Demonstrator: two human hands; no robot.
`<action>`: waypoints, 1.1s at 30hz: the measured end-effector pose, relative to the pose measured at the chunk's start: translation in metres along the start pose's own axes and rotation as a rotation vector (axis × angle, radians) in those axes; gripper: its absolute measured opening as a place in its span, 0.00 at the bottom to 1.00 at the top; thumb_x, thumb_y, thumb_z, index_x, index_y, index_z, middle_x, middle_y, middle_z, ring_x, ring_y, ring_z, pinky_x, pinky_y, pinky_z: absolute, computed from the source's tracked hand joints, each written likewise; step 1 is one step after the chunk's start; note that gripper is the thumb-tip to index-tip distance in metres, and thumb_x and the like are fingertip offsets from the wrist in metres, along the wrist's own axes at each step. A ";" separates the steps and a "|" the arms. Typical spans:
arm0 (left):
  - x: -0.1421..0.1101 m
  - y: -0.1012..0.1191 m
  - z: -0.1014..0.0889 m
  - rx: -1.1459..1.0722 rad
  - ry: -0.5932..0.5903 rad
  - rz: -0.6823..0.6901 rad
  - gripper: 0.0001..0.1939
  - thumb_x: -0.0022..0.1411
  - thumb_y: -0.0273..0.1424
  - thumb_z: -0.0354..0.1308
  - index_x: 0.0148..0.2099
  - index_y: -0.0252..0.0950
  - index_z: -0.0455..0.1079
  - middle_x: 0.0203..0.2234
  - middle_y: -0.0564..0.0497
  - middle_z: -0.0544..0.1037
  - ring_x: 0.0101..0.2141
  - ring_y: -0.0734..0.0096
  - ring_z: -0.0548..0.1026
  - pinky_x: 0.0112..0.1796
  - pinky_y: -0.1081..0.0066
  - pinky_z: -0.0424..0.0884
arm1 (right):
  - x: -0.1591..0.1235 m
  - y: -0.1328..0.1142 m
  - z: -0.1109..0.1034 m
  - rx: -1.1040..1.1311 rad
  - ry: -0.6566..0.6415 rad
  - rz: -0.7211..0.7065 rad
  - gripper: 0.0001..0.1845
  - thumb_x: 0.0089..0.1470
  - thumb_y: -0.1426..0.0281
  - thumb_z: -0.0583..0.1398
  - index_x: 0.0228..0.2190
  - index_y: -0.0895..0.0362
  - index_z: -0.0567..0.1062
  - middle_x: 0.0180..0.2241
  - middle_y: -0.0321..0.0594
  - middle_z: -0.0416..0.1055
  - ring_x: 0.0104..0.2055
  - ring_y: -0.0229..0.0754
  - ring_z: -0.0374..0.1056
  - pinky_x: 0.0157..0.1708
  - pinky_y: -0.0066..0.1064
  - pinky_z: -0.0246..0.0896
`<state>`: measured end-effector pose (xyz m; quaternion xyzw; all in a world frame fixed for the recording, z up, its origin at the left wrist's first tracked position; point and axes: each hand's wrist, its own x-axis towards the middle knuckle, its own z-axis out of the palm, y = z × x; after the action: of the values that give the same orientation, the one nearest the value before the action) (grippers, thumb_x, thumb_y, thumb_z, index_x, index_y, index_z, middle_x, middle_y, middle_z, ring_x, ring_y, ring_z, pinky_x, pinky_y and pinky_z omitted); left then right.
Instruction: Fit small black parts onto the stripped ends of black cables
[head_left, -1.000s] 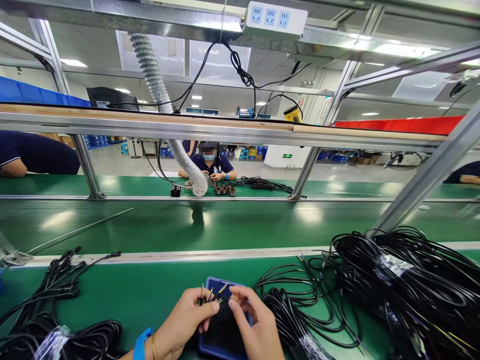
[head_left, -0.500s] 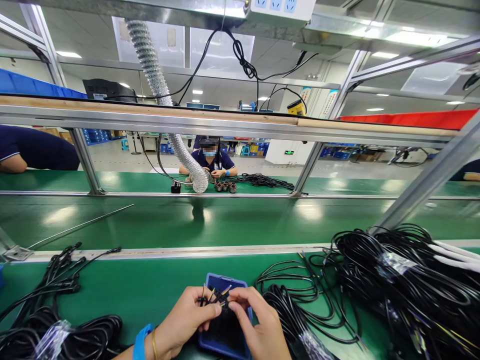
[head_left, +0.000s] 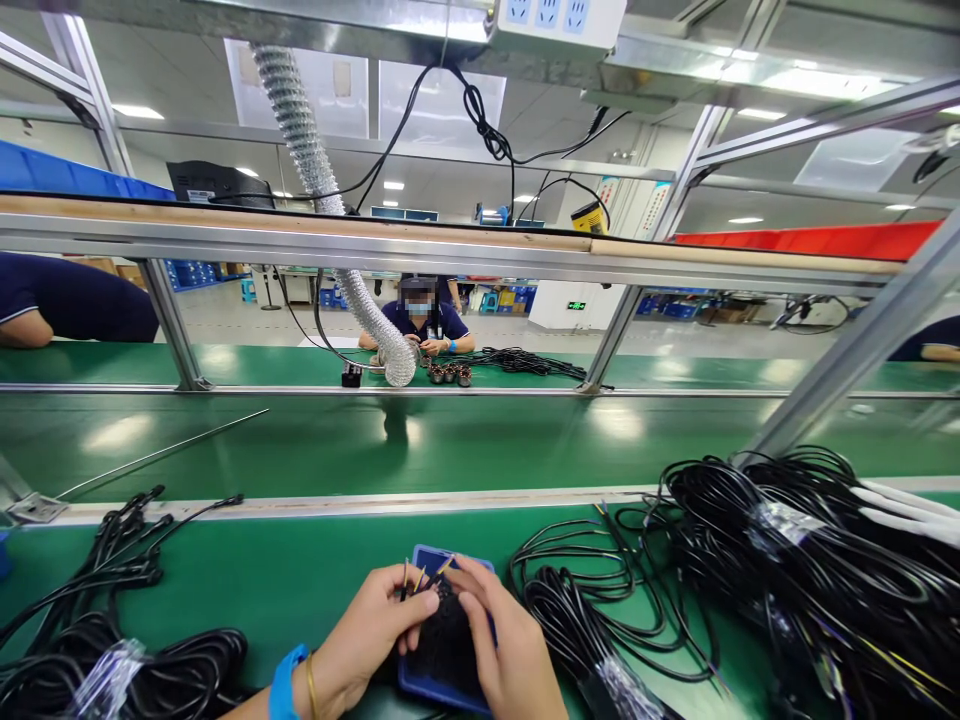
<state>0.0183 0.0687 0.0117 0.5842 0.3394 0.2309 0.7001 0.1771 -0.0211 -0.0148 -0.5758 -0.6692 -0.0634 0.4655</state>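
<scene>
One blue tray [head_left: 441, 691] of small black pieces [head_left: 444, 648] lies below the worktop's [head_left: 315, 565] far edge; left hand [head_left: 375, 622] pinches wires [head_left: 419, 579]; right hand's [head_left: 510, 640] grip unclear.

The site is a factory assembly workshop. Indicators: bundled black cables [head_left: 840, 560] on a green tabletop [head_left: 322, 540]; beyond its far edge, aluminium framing [head_left: 480, 256], a flexible duct [head_left: 300, 140] and a dark-shirted co-worker [head_left: 452, 322]; overhead, a socket strip [head_left: 559, 25].
</scene>
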 end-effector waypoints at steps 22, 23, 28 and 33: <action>-0.002 0.000 -0.001 0.057 -0.026 -0.024 0.17 0.47 0.40 0.65 0.31 0.37 0.62 0.16 0.61 0.64 0.18 0.80 0.60 0.21 0.76 0.54 | 0.010 -0.007 -0.008 0.246 0.021 0.270 0.11 0.60 0.72 0.57 0.44 0.53 0.75 0.33 0.38 0.78 0.32 0.40 0.74 0.31 0.26 0.70; -0.002 0.000 -0.001 0.063 -0.027 -0.024 0.17 0.47 0.41 0.65 0.31 0.37 0.62 0.16 0.61 0.64 0.18 0.80 0.60 0.21 0.77 0.54 | 0.011 -0.008 -0.008 0.253 0.041 0.274 0.10 0.60 0.71 0.58 0.44 0.54 0.74 0.32 0.37 0.78 0.30 0.39 0.74 0.30 0.26 0.69; -0.002 -0.001 0.000 0.068 -0.020 -0.019 0.19 0.47 0.42 0.66 0.30 0.37 0.62 0.17 0.61 0.64 0.18 0.80 0.61 0.21 0.77 0.55 | 0.011 -0.009 -0.008 0.175 0.090 0.267 0.17 0.57 0.72 0.60 0.49 0.54 0.68 0.31 0.32 0.78 0.25 0.37 0.70 0.28 0.26 0.68; -0.002 -0.001 -0.001 0.055 -0.031 -0.011 0.19 0.47 0.42 0.67 0.30 0.37 0.63 0.17 0.61 0.64 0.18 0.80 0.61 0.21 0.77 0.54 | 0.011 -0.011 -0.013 0.124 0.093 0.172 0.14 0.60 0.71 0.59 0.48 0.52 0.71 0.32 0.35 0.78 0.29 0.40 0.72 0.29 0.28 0.67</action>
<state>0.0168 0.0678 0.0109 0.6050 0.3381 0.2086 0.6901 0.1756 -0.0247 0.0052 -0.5977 -0.5975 -0.0084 0.5345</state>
